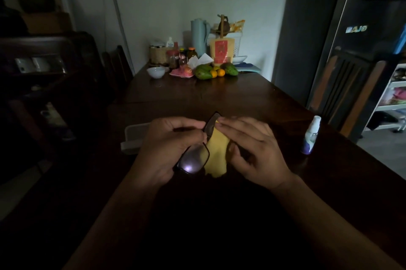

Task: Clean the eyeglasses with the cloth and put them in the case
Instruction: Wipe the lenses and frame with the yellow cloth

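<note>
Cleaning looks to be in its middle stretch, going by the single head view. Your left hand (pixel 169 146) is closed around the eyeglasses (pixel 195 153), gripping them by the frame with the near lens tipped up toward you; your right hand (pixel 252 149) is pinched on the cloth (pixel 216 155), fingertips pressing a fold of it against the far lens. Both hands are held together just above the bench (pixel 219 98), nearly touching at the fingertips.

What is left, as I judge it: finish wiping, fold the arms, and lay the glasses in the case (pixel 135 135). That case lies on the bench just behind your left hand, partly hidden by it. It seems to lie open, but the light is too poor to be sure, and nothing is in it that I can make out. Whether the near lens has been wiped yet cannot be told.

On materials: the frame is dark, thin and squarish, probably plastic, rigid enough to hold by one rim. The near lens is glossy and throws back a bright spot of light, so smears should show if you tilt it. The cloth is yellow, soft and limp, draping down between your hands in loose folds. The case is pale, boxy and smooth-sided, likely hard plastic. To your right, well apart from the hands, a small spray bottle (pixel 310 135) stands upright, translucent with a white cap. The bench is dark polished wood; its far end is crowded with fruit, jars and a jug.
</note>
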`<state>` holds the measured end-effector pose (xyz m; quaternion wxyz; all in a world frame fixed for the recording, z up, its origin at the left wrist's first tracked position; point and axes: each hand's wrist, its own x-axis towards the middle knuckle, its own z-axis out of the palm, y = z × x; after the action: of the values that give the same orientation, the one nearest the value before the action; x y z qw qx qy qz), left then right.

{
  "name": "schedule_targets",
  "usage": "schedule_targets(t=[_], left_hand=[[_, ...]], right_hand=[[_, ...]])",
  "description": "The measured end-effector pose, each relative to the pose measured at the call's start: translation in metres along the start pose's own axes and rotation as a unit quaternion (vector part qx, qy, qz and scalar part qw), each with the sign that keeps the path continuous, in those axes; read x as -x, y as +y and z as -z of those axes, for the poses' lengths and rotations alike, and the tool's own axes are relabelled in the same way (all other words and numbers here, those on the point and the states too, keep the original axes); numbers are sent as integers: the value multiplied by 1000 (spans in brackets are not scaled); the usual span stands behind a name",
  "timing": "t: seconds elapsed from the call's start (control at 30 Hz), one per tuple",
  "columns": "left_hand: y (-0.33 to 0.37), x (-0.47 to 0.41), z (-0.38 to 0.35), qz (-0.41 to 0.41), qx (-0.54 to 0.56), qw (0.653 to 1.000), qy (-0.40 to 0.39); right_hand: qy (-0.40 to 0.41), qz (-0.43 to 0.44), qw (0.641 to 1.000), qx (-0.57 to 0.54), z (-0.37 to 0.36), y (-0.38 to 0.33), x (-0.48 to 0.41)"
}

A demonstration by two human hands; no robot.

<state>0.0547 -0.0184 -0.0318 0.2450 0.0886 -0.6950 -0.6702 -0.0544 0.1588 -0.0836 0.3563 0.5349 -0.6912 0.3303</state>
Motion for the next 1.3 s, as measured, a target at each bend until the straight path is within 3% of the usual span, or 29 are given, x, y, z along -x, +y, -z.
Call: schedule_targets(t=[0.2,0.4,0.57,0.73,0.9,1.03,1.3], left_hand=[[0,0,5,-6,-7,1000,-1],[-2,0,-1,-8,2,1000,-1],[-3,-2,3,-13,-4,1000,-14],[-6,-3,3,-19,-13,1000,-10],[-7,-3,3,-19,6,1000,-25],[-5,-2,6,-24,4,999,-24],[-7,-1,2,-45,-28,998,-23]], right_hand=[[-16,11,999,-34,-2,-8,-2],[0,-57,998,14,-2,-12,-4],[-10,-47,998,-44,-5,-21,-6],[-9,-73,997,-22,0,-13,-5],[-21,-31,998,-56,-2,-15,-4],[-14,4,1000,-16,-4,-16,-5],[29,-40,997,55,-1,-18,-7]])
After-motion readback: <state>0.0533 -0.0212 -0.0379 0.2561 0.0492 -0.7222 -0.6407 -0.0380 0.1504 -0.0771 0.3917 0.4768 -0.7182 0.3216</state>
